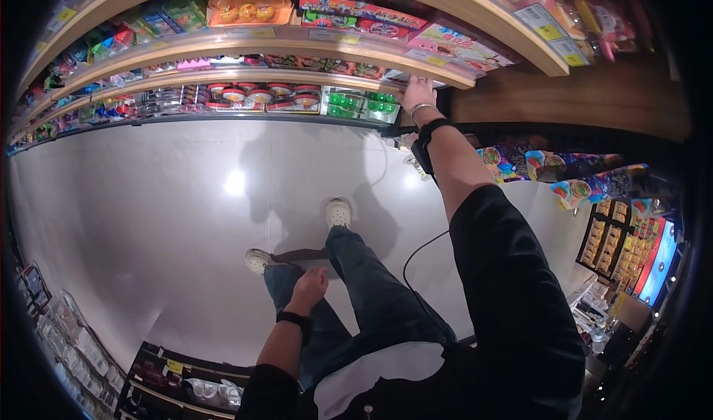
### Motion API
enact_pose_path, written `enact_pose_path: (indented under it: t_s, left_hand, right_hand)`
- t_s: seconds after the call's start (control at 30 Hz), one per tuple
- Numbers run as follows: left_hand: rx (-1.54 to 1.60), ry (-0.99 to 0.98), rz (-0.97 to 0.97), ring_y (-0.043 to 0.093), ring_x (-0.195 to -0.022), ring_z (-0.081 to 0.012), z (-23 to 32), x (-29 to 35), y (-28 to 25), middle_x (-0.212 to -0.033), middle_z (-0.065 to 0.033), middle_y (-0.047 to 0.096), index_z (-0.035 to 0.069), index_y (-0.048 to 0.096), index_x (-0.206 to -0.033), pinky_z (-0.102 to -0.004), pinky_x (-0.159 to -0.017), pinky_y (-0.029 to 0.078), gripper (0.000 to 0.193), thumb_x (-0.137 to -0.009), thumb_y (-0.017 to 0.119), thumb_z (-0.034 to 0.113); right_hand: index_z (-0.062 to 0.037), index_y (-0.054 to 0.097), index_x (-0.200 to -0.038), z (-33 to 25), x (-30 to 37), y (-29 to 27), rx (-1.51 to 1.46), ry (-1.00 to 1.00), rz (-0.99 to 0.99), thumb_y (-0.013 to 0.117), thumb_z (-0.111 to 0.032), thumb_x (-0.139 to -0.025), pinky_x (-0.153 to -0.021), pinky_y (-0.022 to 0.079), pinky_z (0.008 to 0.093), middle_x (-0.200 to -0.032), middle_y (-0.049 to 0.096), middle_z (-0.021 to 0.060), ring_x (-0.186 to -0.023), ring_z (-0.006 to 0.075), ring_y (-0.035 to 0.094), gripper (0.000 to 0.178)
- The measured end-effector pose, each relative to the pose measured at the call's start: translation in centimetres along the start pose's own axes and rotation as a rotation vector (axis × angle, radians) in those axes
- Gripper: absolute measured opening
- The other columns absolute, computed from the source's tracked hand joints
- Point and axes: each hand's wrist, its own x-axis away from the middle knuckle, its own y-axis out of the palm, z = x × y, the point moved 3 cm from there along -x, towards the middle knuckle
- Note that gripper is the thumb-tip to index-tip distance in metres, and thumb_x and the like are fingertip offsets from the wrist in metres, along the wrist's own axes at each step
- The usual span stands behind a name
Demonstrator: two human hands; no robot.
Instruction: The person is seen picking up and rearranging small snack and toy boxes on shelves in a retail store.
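Hands: right hand (417, 91) raised to the lower shelf edge (297, 75), fingers laid flat on a flat toy package (405, 77) at the shelf front; no pinch visible. Left hand (310, 285) hanging loose and empty beside the thigh. Step judged: reaching for shelf stock. Next move calls for closing fingers around the package edge. Below: boxed toys (297, 98), pale floor (148, 219).
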Motion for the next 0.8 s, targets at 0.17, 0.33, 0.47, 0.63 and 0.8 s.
enact_pose_path:
  t_s: [0.17, 0.33, 0.47, 0.63, 0.8]
  left_hand:
    - [-0.131, -0.153, -0.195, 0.058, -0.076, -0.0289, 0.9, 0.7, 2.1, -0.083, -0.0113, 0.058, 0.007, 0.055, -0.091, -0.0404, -0.065, 0.047, 0.017, -0.077, 0.049, 0.016]
    - [-0.261, -0.171, -0.282, 0.058, -0.075, -0.0281, 1.7, 1.9, 1.4, -0.083, -0.0094, 0.058, 0.009, 0.054, -0.094, -0.0402, -0.063, 0.046, 0.02, -0.077, 0.048, 0.019]
    - [-0.227, -0.183, -0.281, 0.058, -0.077, -0.0282, 2.2, 1.4, 1.0, -0.084, -0.0095, 0.058, 0.009, 0.054, -0.093, -0.0413, -0.065, 0.045, 0.019, -0.078, 0.047, 0.019]
    - [-0.211, -0.167, -0.28, 0.058, -0.077, -0.0281, 2.3, 1.8, 1.3, -0.085, -0.0098, 0.058, 0.009, 0.054, -0.093, -0.0423, -0.066, 0.045, 0.019, -0.079, 0.046, 0.018]
    - [-0.327, -0.139, -0.503, 0.059, -0.077, -0.0272, 3.2, 2.1, 2.5, -0.084, -0.01, 0.058, 0.009, 0.056, -0.091, -0.0417, -0.064, 0.045, 0.02, -0.08, 0.042, 0.017]
  right_hand:
    - [-0.0058, 0.042, -0.118, 1.0, -1.1, 1.8, 0.122, -0.068, 0.07, 0.065, -0.035, -0.07, -0.097, 0.027, 0.0454, -0.118, 0.048, 0.0134, -0.117, 0.0316, 0.034, 0.061]
    - [-0.0049, 0.041, -0.118, 1.7, -1.8, 1.6, 0.078, -0.208, 0.305, 0.066, -0.033, -0.07, -0.096, 0.031, 0.0427, -0.114, 0.051, 0.0159, -0.11, 0.0332, 0.042, 0.06]
    - [-0.004, 0.048, -0.116, 2.5, -5.0, 1.9, 0.038, -0.217, 0.194, 0.062, -0.033, -0.075, -0.093, 0.035, 0.0402, -0.117, 0.049, 0.0192, -0.111, 0.0336, 0.044, 0.053]
    - [-0.0016, 0.052, -0.11, 2.1, -4.9, 1.7, 0.04, -0.255, 0.17, 0.059, -0.036, -0.076, -0.092, 0.036, 0.0393, -0.112, 0.052, 0.0194, -0.107, 0.0333, 0.047, 0.05]
    - [-0.0031, 0.058, -0.1, 2.4, -2.7, 1.5, 0.081, -0.256, 0.196, 0.049, -0.023, -0.081, -0.089, 0.039, 0.0393, -0.103, 0.058, 0.0163, -0.099, 0.0299, 0.053, 0.029]
